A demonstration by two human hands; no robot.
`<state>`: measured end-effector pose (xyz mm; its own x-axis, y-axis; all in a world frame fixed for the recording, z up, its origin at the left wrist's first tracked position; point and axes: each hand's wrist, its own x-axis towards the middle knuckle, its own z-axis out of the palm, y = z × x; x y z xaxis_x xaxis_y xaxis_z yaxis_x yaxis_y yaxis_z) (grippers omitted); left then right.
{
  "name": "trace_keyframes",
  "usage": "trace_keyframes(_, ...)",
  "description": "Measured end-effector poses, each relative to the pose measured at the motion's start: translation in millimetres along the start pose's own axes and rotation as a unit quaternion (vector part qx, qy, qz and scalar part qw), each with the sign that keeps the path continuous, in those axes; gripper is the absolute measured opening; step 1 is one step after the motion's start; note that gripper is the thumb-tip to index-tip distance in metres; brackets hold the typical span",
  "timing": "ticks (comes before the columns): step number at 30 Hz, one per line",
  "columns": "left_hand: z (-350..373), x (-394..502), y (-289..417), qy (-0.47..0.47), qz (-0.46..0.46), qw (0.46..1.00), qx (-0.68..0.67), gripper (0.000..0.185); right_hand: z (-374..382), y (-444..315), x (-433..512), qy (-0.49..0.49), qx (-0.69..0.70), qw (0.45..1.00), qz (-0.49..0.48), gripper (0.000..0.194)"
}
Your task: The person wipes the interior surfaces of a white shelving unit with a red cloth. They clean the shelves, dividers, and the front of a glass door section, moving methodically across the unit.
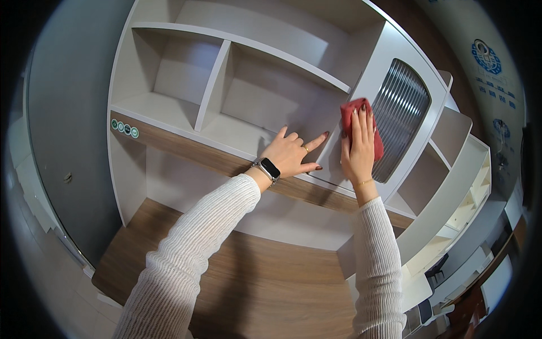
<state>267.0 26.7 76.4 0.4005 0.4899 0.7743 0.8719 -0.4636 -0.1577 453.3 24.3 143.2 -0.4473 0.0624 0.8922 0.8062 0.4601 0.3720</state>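
Under the flat fingers of my right hand [359,148] is a folded red cloth [355,109]. It is pressed against the white cabinet door [391,40], partly over the left edge of its ribbed glass pane [404,114]. My left hand [290,152] holds nothing; its index finger and thumb are spread toward the door's left side, in front of the middle open compartment [271,95]. Whether its fingertips touch the door I cannot tell. A smartwatch [269,168] is on my left wrist. A wood-grain strip [186,148] runs below the compartments.
A wood-grain desktop [271,288] lies beneath the hutch. A grey panel [76,127] stands on the left. Open side shelves [449,140] and more white furniture [465,212] extend to the right. Round stickers [124,128] mark the strip's left end. A chair [427,313] is at lower right.
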Motion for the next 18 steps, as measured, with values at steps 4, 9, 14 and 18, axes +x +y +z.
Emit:
trace_keyframes(4, -1.9, -0.1, 0.7, -0.013, 0.000, 1.000, -0.007, 0.077, 7.3, -8.7, 11.8, 0.025, 0.000, 1.000, 0.017, 0.061)
trace_keyframes(9, -6.0, 2.1, 3.6, -0.049, -0.008, 0.999, -0.022, 0.073, 8.5, -19.2, -16.4, -0.030, -0.056, 0.997, -0.031, 0.062)
trace_keyframes(14, 6.6, 1.4, -2.5, -0.007, 0.006, 1.000, -0.022, 0.059, 9.2, -29.0, -44.7, -0.082, -0.022, 0.996, -0.038, 0.064)
trace_keyframes(18, 6.7, 2.2, -3.1, 0.003, 0.013, 0.999, -0.034, 0.055, 8.8, -29.8, -56.8, -0.101, -0.017, 0.994, -0.030, 0.065)
